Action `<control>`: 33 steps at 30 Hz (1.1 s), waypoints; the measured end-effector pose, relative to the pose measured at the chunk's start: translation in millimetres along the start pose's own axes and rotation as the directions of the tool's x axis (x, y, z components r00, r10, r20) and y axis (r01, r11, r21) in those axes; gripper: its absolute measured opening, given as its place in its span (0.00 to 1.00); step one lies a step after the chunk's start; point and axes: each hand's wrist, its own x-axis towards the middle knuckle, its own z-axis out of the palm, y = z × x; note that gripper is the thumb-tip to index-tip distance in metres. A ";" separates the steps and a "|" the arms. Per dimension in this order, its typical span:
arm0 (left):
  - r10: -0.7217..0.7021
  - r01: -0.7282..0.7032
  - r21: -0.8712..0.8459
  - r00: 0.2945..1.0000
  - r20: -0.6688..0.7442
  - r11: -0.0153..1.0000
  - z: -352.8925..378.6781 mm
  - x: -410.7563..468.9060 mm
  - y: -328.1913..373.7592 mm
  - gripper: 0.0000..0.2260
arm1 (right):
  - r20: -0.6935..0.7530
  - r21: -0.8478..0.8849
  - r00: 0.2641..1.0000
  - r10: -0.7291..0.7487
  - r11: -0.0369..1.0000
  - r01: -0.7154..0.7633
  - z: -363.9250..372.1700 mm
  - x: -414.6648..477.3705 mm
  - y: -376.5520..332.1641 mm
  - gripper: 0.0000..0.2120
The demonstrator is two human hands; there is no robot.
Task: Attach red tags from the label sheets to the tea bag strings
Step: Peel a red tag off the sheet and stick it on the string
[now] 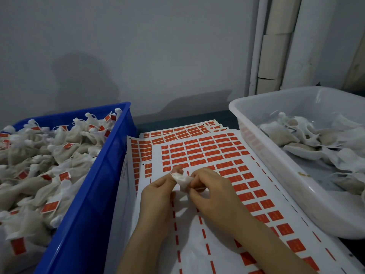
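A grey wall (138,46) backs a table papered over with label sheets (207,153), their red rectangles in rows. At the centre, the left hand (158,194) has its fingers curled, thumb and forefinger pinching the top of one tea bag (182,179), which hangs just above the sheets. At 3 o'clock of it the right hand (211,190) is curled too, its fingertips (194,181) closed against the bag's edge on a thin sliver of red, seemingly a red tag (198,188) held edge-on. The string is too fine to make out, so I cannot tell whether it lies inside the tag.

That is the main risk: if the tag folds shut beside the string and not around it, it will drop off later. A crooked fold would leave sticky edges bare, and these could catch the bag's thin cloth or the fingers. Pulling hard between the two pinches could also loosen the bag's tied neck.

Further out, at 9 o'clock, a blue crate (110,165) is heaped with tagged bags; at 3 o'clock a white tub (276,161) holds untagged ones. Dropping this bag into the wrong one would mix the lots.
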 end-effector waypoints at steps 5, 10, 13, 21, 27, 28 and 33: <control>0.096 -0.101 0.086 0.994 0.057 0.991 2.1 -3.5 1.4 0.11 | -0.003 0.060 0.999 -0.033 0.998 0.033 -3.1 -2.6 -2.9 0.04; 0.163 -0.164 0.202 0.986 0.019 0.966 1.0 -1.5 -0.6 0.13 | 0.009 0.118 0.999 -0.038 0.992 0.036 -7.0 -2.4 -9.2 0.03; 0.174 -0.162 0.199 0.984 -0.046 0.967 0.8 -1.6 -1.6 0.09 | 0.004 -0.023 0.992 -0.125 0.992 0.125 -8.2 -3.6 -9.1 0.08; 0.176 -0.171 0.100 0.983 -0.045 0.980 1.4 -2.7 -1.5 0.09 | -0.054 -0.174 0.952 -0.300 0.942 0.287 -3.2 -1.6 -9.4 0.07; 0.216 -0.223 0.239 0.975 0.056 0.945 3.8 -7.0 3.9 0.19 | -0.097 0.113 0.995 0.001 0.994 0.010 -9.6 -2.8 -12.7 0.03; 0.214 -0.223 0.275 0.975 0.060 0.935 3.3 -7.0 3.4 0.20 | -0.091 0.117 0.996 0.021 0.993 -0.010 -10.2 -2.8 -12.4 0.03; 0.183 -0.220 0.366 0.974 0.133 0.904 0.0 -5.5 3.6 0.13 | -0.050 0.179 0.995 0.091 0.981 -0.081 -11.5 -1.3 -9.5 0.09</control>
